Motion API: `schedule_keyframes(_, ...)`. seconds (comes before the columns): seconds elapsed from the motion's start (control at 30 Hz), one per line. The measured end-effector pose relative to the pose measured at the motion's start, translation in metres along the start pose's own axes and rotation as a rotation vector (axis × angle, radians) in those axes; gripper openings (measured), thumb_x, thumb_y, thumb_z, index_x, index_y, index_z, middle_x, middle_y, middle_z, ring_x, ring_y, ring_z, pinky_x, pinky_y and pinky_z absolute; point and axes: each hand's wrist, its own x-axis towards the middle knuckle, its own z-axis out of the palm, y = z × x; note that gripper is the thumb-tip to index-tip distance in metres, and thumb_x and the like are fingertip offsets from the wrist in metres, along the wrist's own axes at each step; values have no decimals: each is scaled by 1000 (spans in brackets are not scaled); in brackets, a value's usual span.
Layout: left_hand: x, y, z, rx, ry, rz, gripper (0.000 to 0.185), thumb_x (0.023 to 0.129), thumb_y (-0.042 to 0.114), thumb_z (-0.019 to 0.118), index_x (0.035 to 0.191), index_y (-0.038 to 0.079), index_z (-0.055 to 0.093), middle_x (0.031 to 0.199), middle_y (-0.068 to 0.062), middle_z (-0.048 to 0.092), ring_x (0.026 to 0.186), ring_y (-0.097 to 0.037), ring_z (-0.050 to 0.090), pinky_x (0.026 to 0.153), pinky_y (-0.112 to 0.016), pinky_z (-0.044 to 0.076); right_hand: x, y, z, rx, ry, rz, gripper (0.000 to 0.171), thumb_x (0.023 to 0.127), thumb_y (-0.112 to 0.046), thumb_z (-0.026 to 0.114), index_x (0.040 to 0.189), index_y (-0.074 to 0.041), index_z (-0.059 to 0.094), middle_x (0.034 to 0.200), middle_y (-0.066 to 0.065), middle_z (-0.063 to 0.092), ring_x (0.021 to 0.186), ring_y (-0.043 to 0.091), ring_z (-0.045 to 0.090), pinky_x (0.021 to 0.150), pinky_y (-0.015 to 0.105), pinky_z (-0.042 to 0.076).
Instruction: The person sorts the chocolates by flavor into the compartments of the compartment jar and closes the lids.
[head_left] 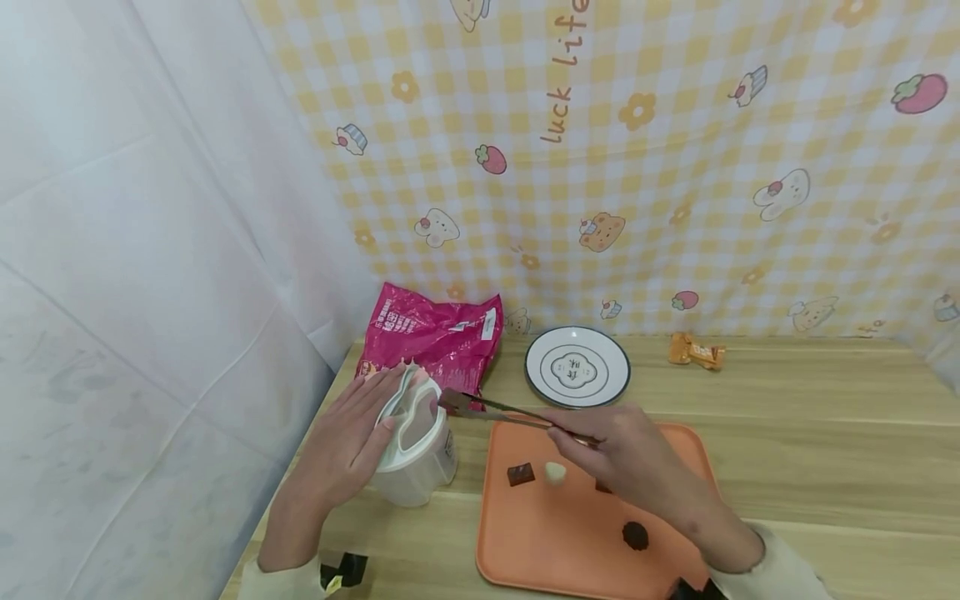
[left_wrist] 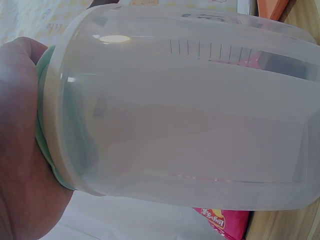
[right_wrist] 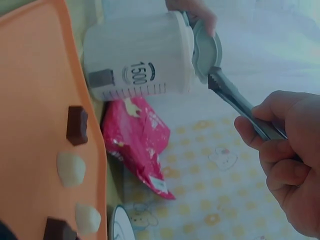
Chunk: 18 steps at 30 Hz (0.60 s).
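A translucent plastic container (head_left: 415, 485) with a pale green lid (right_wrist: 204, 52) stands on the table, its lid flap raised. My left hand (head_left: 347, 439) holds that lid, thumb at the near edge and fingers over the far side. A dark rectangular patch shows low on the container's wall; whether it lies inside cannot be told. My right hand (head_left: 630, 450) grips metal tongs (right_wrist: 240, 102), their tips at the lid opening. Whether anything sits between the tips is unclear. Below that hand, an orange tray (head_left: 540, 550) bears brown blocks (right_wrist: 77, 125), whitish pieces (right_wrist: 71, 169) and a dark round piece (head_left: 635, 535).
Behind the container lies a crumpled pink bag (head_left: 431, 333). A white plate (head_left: 540, 367) with a dark rim is beyond the tray. Farther right is an orange-wrapped sweet (head_left: 696, 352). A checked cloth (head_left: 675, 167) hangs at the back, a white sheet (head_left: 150, 292) on the left.
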Motion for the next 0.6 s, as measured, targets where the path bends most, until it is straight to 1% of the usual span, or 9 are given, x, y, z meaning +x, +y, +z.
schedule_keyframes(0.07, -1, 0, 0, -4, -1, 1, 55, 104, 22, 43, 154, 0, 44, 158, -15, 45, 146, -33, 40, 123, -46, 22, 3, -2, 6, 2, 3, -6, 27, 90, -1, 75, 115, -9, 79, 81, -13, 70, 55, -9, 45, 43, 9, 38)
schedule_keyframes(0.13, -1, 0, 0, -5, -4, 0, 55, 104, 22, 43, 155, 1, 44, 158, -14, 44, 146, -33, 40, 123, -47, 23, 6, -5, 12, 2, -1, -4, 27, 91, -2, 75, 117, -8, 79, 82, -13, 70, 56, -8, 44, 44, 9, 37)
schedule_keyframes(0.27, -1, 0, 0, -8, -11, -4, 55, 104, 22, 43, 156, 3, 43, 158, -14, 44, 146, -33, 39, 123, -49, 24, 9, -9, 20, 9, -20, 40, 30, 93, -5, 74, 122, -11, 77, 80, -16, 68, 53, -9, 37, 41, 10, 31)
schedule_keyframes(0.37, 0, 1, 0, -12, -11, -4, 55, 104, 22, 43, 156, 3, 42, 158, -14, 44, 146, -34, 40, 123, -48, 23, 10, -11, 25, 30, -34, 73, 32, 94, -6, 73, 126, -14, 76, 88, -14, 72, 52, -9, 37, 41, 10, 32)
schedule_keyframes(0.5, 0, 0, 0, -18, -11, -3, 55, 103, 21, 42, 156, 3, 43, 158, -14, 45, 146, -35, 40, 123, -49, 23, 11, -12, 32, 69, -35, 71, 33, 95, -5, 72, 127, -13, 75, 99, -9, 75, 53, -8, 39, 41, 10, 33)
schedule_keyframes(0.6, 0, 0, 0, -20, -10, -2, 55, 103, 21, 42, 155, 2, 43, 158, -14, 45, 145, -36, 40, 122, -49, 23, 12, -12, 35, 79, -39, 72, 32, 95, -4, 72, 125, -12, 76, 100, -7, 76, 53, -9, 35, 41, 10, 31)
